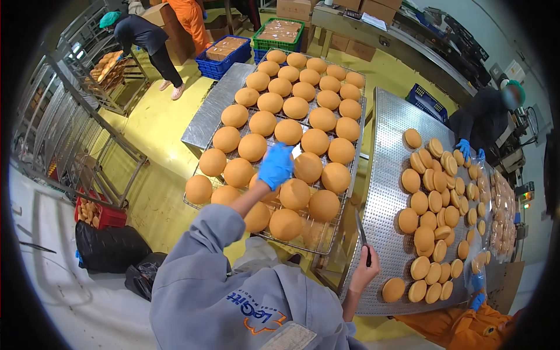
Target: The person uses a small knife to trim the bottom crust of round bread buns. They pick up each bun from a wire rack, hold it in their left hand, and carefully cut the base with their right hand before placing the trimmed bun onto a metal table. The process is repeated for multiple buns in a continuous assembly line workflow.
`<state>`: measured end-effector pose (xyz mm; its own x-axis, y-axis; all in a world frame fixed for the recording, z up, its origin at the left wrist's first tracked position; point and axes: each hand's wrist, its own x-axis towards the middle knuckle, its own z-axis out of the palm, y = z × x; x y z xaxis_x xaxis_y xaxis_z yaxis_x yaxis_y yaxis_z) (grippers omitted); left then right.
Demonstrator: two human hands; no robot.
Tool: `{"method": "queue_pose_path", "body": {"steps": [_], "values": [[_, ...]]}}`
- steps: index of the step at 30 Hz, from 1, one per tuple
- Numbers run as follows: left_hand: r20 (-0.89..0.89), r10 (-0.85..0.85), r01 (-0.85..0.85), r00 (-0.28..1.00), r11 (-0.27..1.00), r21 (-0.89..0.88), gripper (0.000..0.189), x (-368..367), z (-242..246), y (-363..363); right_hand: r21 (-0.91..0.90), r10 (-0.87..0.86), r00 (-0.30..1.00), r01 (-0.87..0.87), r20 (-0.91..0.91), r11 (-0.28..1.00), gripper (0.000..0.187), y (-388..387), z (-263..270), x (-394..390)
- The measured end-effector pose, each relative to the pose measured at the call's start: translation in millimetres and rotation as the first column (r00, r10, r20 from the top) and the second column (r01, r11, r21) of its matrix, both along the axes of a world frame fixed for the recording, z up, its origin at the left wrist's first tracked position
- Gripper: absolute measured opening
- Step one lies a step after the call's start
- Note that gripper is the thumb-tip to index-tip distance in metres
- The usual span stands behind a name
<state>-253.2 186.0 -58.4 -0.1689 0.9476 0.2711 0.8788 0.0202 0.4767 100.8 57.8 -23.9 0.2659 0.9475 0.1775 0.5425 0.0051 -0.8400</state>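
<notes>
Before me a wire cooling rack [321,245] bears rows of round golden-brown buns [294,194]. My left hand [276,165], in a blue glove and blurred, is over the middle of the rack among the buns. Its fingertips are unclear, and whether it touches or holds a bun cannot be told. My bare right hand [366,269] grips the dark handle of a knife [361,229]. The blade points up and away, in the gap between the rack and a perforated metal table [367,280] on the right.
Many round buns [434,201], some split or stacked, lie on the metal table. Co-workers' gloved hands [463,148] are at its far right and near right edges. Rack trolleys [100,144] stand left. Blue crates [224,57] and a green crate [278,35] sit behind the rack.
</notes>
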Motion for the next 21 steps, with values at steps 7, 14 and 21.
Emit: {"method": "queue_pose_path", "body": {"steps": [7, 14, 21], "values": [[-0.039, 0.086, -0.088, 0.995, 0.995, -0.044, 0.029, -47.0, -26.2, -33.1, 0.050, -0.008, 1.000, 0.008, -0.006, 0.999, 0.014, 15.4, -6.9, -67.3], [-0.176, -0.100, 0.107, 0.979, 0.994, 0.026, 0.023, -59.7, -29.7, -30.0, 0.034, 0.023, 0.999, -0.024, 0.031, 0.999, 0.013, 27.2, -16.5, -129.7], [0.191, 0.081, -0.118, 0.978, 0.975, 0.191, 0.016, -171.3, 6.4, 76.7, 0.002, 0.009, 0.999, -0.009, 0.047, 1.000, 0.017, 26.9, -11.0, -162.3]]}}
